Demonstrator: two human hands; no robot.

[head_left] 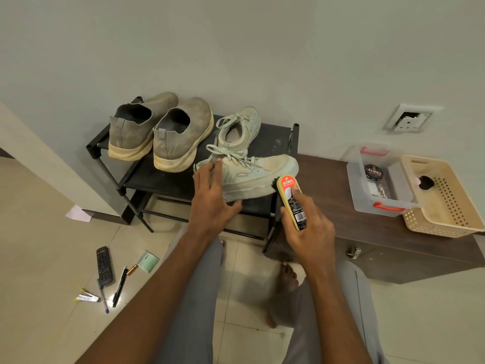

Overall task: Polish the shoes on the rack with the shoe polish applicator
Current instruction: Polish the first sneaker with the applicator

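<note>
This is a home, likely an entryway or hall. A black shoe rack [262, 135] stands against a plain painted wall [236, 48] on a pale tiled floor [52, 232]. A wall socket [409, 119] sits above a low dark wood cabinet [367, 245]. A remote [104, 266], pens [119, 286] and a bare foot [284, 290] are on the floor.

A single head-worn view looks steeply down and forward, close over the shoe rack [147, 179] against the wall.
</note>
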